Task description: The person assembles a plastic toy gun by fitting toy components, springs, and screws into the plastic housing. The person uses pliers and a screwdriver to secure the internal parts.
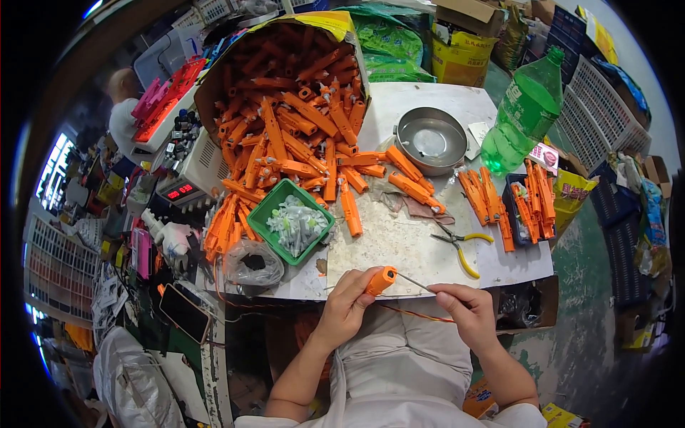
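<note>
Close to the table's front edge, my left hand (344,308) is closed around an orange plastic casing (382,281), its dark-holed end facing up. My right hand (465,311) pinches a thin metal rod (414,282), whose far tip points at the casing's end; whether it touches cannot be made out. Beyond my hands lie pliers (459,251) with yellow handles. Many similar orange casings (292,114) spill from a large tipped container onto the table. A green basket (291,221) of small clear plastic parts stands left of my hands.
On the white table (385,246) a round metal bowl (431,139) sits behind the pliers. A green plastic bottle (523,110) and a dark bin of orange casings (529,203) stand at right. Thin wires (417,314) run along the front edge. Another person (125,114) is far left.
</note>
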Demonstrator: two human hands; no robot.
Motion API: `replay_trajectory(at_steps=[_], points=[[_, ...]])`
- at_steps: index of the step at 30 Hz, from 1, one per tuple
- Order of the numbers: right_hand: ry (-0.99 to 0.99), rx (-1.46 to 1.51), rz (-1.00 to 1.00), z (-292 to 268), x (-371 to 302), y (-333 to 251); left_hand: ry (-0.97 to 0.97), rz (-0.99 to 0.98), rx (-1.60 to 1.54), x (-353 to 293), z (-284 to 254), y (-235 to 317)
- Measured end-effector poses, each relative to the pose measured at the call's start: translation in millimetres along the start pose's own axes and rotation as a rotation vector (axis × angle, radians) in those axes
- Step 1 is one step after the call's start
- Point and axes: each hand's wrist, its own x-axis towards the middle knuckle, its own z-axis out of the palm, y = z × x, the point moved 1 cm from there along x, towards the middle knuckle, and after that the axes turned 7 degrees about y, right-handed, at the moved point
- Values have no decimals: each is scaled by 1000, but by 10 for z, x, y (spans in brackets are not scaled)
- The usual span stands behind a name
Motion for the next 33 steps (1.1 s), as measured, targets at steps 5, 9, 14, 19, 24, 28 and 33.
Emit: replay_trajectory(at_steps=[5,9,14,19,24,28,33], points=[[42,-304,-266,-31,-17,-133,5,-49,-87,0,57,-19],[63,-339,-360,-41,-47,-154,-2,-116,-146,-3,73,-60],[45,-372,-380,-48,-41,-167,-8,-91,-126,4,66,-45],[30,-345,-338,-60,-52,-143,-24,-51,-25,39,2,10],[88,-442,-475,-32,-159,-43,-92,-16,63,72,-31,41],[113,-414,-432,-6,-180,-44,-107,5,88,94,-45,79],[-20,56,250,-89,-73,-111,-129,-29,96,66,-40,62]])
